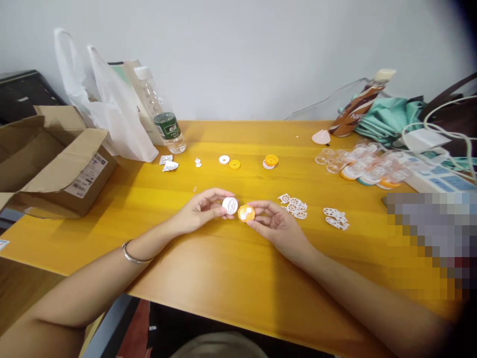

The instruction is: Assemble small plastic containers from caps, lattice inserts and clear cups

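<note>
Between thumb and fingers, my left hand (pixel 203 209) holds a small round white plastic piece (pixel 230 205) with raised shapes on its face. My right hand (pixel 278 226) grips a round orange plastic piece (pixel 246 213) with white round parts inside it. The two pieces are side by side above the table, a narrow gap between them. Just right of my right hand lie white spoked plastic parts (pixel 294 206); a second group of white parts (pixel 336 218) is farther right. Beyond my hands lie a white ring (pixel 224 159), a yellow disc (pixel 234 164) and an orange round piece (pixel 271 160) on a white one.
On the left stand an open cardboard box (pixel 74 174), a white plastic bag (pixel 122 119) and a water bottle (pixel 169 127). Foil packets (pixel 170 166) lie near the bottle. To the right are clear plastic packs (pixel 372 169), a power strip (pixel 432 174) and a brown drink bottle (pixel 352 112).
</note>
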### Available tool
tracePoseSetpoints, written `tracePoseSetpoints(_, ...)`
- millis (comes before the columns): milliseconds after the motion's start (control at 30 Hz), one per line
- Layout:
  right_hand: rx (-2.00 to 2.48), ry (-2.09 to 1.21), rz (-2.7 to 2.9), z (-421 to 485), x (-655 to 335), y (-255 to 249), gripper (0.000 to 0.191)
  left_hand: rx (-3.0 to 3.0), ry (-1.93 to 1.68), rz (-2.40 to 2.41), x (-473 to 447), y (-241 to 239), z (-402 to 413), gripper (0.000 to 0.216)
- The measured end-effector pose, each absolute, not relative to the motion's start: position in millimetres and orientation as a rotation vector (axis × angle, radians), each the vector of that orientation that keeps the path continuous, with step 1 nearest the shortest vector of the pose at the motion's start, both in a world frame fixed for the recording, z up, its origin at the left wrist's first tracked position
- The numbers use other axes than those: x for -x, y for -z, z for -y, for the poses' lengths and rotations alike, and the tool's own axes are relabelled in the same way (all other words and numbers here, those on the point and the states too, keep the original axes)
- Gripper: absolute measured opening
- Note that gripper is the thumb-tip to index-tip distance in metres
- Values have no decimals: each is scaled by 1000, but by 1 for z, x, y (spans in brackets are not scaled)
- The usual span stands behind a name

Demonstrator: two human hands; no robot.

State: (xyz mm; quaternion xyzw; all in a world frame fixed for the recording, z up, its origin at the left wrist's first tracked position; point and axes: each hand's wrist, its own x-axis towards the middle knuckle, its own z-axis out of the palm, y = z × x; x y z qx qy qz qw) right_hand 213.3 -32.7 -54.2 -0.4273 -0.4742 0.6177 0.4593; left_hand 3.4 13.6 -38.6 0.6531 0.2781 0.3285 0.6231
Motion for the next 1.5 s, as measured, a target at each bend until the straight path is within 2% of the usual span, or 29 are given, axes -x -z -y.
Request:
tracePoseSetpoints(367,1058,-1502,1214,31,-212,59,28,-1778,-767,-756,-8,39,-7,31)
tracePoseSetpoints(567,1066,-1507,1262,33,-211,58,27,-2167,-848,-833,-11,39,3,43)
tracePoseSetpoints(800,1059,-1523,1270,33,-211,60,29,-2450,-883,-807,-18,34,13,31)
tracePoseSetpoints(1500,1048,-1544,1226,34,-211,57,24,-2437,-810,-880,-17,41,13,31)
